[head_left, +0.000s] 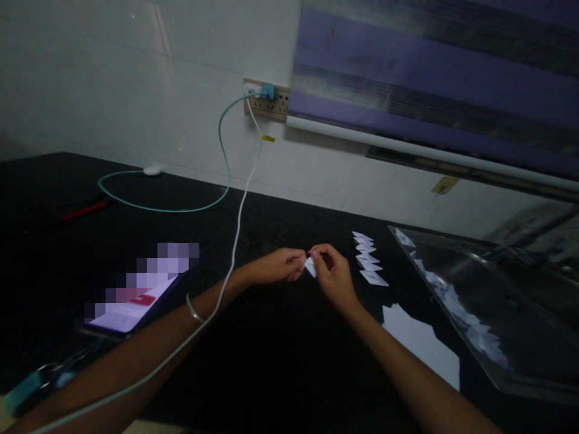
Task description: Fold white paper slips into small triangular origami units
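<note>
Over the dark countertop, a small folded piece of white paper (pixel 310 266) is pinched between my two hands. My left hand (pixel 289 265) grips its left edge with the fingers curled in. On the other side, my right hand (pixel 332 271) holds it between thumb and fingers. Just right of that hand lies a row of several folded white paper pieces (pixel 371 277). Closer to me, beside my right forearm, is a stack of flat white paper sheets (pixel 420 343).
More folded papers (pixel 465 313) lie along the metal sink's (pixel 506 277) left edge. A lit phone (pixel 131 304) rests at left. A white cable (pixel 237 229) crosses my left forearm from the wall socket (pixel 271 102). A teal cable (pixel 181 210) loops across the countertop (pixel 271 217).
</note>
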### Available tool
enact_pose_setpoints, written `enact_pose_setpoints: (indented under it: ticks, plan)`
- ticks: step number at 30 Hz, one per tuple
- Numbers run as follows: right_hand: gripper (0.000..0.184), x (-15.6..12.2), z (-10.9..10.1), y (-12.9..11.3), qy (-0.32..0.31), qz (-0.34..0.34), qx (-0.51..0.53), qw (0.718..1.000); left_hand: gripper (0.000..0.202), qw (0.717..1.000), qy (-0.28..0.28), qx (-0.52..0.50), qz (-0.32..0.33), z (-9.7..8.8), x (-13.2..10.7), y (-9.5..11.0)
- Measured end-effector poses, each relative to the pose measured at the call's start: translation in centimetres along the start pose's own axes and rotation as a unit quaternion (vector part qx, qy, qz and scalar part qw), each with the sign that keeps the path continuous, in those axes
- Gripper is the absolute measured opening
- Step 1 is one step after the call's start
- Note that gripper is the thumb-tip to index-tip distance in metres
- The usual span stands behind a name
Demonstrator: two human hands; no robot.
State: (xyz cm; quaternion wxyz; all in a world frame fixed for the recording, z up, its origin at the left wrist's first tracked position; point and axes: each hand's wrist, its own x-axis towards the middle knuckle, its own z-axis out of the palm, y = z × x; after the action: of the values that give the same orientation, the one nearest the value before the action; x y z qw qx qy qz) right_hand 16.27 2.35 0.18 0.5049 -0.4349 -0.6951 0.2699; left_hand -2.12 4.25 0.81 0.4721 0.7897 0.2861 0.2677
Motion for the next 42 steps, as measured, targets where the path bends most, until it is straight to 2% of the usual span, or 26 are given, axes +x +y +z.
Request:
enact_pose_setpoints:
  ticks: [11,22,27,34,42]
  plan:
    - [0.013,0.06,0.07,0.11,-0.003,-0.017,0.025,1.000,0.042,1.000,0.010,0.011,-0.004,0.04,-0.21,0.00]
    - [0.014,0.09,0.17,0.27,0.010,-0.003,0.040,0.999,0.044,0.999,0.033,0.036,-0.010,0.09,-0.16,0.55]
    - [0.013,-0.05,0.13,0.26,0.000,0.020,0.036,0.999,0.048,0.999,0.037,0.004,-0.031,0.16,0.02,0.27]
    - [0.011,-0.06,0.18,0.19,-0.003,0.014,0.029,0.999,0.034,0.995,0.022,-0.087,-0.038,-0.19,0.33,-0.04]
    - [0.011,-0.04,0.27,0.21,0.008,-0.016,0.035,0.999,0.027,0.998,0.040,-0.044,-0.025,0.27,0.18,0.05]
